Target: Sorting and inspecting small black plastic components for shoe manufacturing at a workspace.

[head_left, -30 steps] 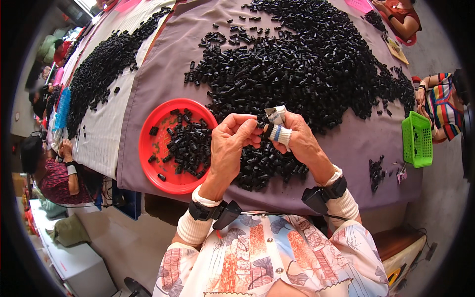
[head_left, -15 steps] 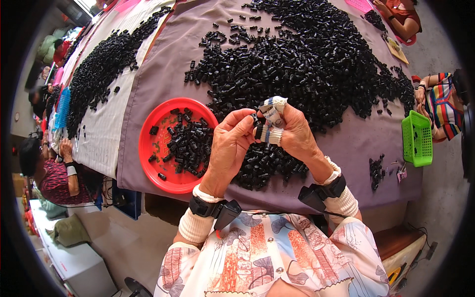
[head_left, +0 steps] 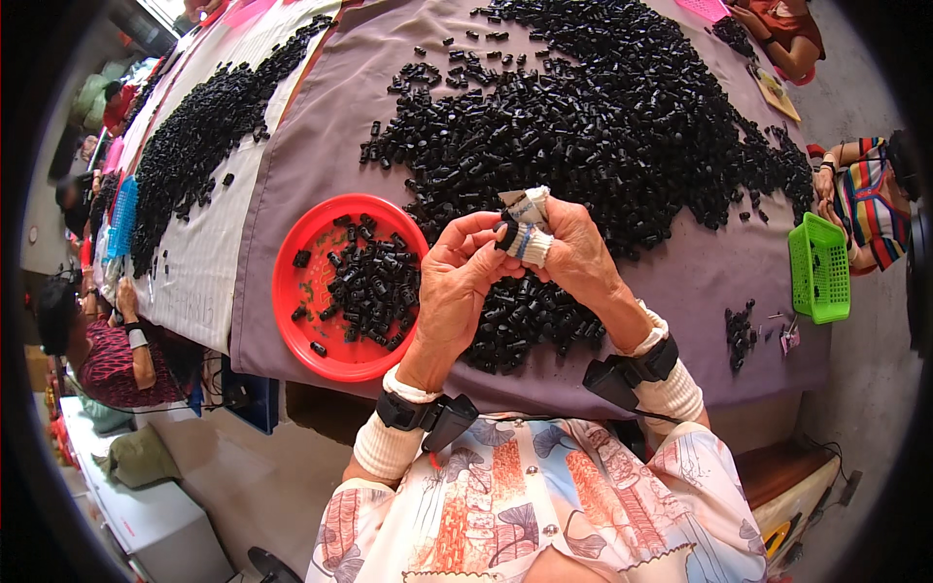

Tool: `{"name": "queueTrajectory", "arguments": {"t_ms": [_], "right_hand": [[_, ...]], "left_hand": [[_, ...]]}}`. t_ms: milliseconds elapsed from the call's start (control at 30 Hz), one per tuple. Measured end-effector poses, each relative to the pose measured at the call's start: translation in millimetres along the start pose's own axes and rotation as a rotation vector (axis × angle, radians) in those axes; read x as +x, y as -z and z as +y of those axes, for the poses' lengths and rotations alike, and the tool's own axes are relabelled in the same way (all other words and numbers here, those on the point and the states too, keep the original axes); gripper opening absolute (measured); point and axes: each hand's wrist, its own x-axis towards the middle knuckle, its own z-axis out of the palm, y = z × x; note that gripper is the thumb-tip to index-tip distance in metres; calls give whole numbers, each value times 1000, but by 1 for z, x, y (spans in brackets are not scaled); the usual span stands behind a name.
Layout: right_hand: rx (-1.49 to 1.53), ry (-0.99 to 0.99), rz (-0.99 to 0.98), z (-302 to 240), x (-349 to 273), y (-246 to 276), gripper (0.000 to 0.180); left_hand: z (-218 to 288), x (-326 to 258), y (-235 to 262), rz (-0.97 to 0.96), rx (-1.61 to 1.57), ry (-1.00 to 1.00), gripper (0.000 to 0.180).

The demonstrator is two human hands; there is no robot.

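Observation:
My left hand (head_left: pixel 452 291) is closed in a pinch at a small black cylindrical part (head_left: pixel 503 233), mostly hidden by fingers. My right hand (head_left: pixel 585 255) meets it fingertip to fingertip, its fingers bent and closed. White knitted finger covers (head_left: pixel 528 246) with blue and black bands wrap its thumb and forefinger; a greyish patch shows on the upper one. Whatever lies between the right fingers is hidden. Below and behind both hands spread loose black parts (head_left: pixel 530 316). Left of my left hand stands a round red tray (head_left: pixel 285 282) holding similar parts.
A huge heap of black parts (head_left: pixel 603 117) covers the mauve cloth (head_left: pixel 321 155). At the right edge sits a green basket (head_left: pixel 818 267), near a small cluster of parts (head_left: pixel 740 335). Other people work around the tables, one in a striped shirt (head_left: pixel 865 199) at right.
My right thumb has risen and turned toward the left fingertips, closing over the small part. The upper covered finger has tilted. The left fingers have curled in slightly; the tray stays put.

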Motion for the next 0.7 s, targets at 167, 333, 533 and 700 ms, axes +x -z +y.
{"name": "queueTrajectory", "arguments": {"t_ms": [167,333,533,700], "right_hand": [[114,-94,-90,-3,-1,9,18],[86,-77,-49,-3,1,6,17],[131,-65,-56,-2,-1,10,24],[-20,-46,-98,-9,0,5,34]], "left_hand": [[4,2,-2,44,22,12,26],[6,4,0,72,55,6,23],[12,9,6,7,-335,114,21],[9,8,1,98,-356,163,23]]}}
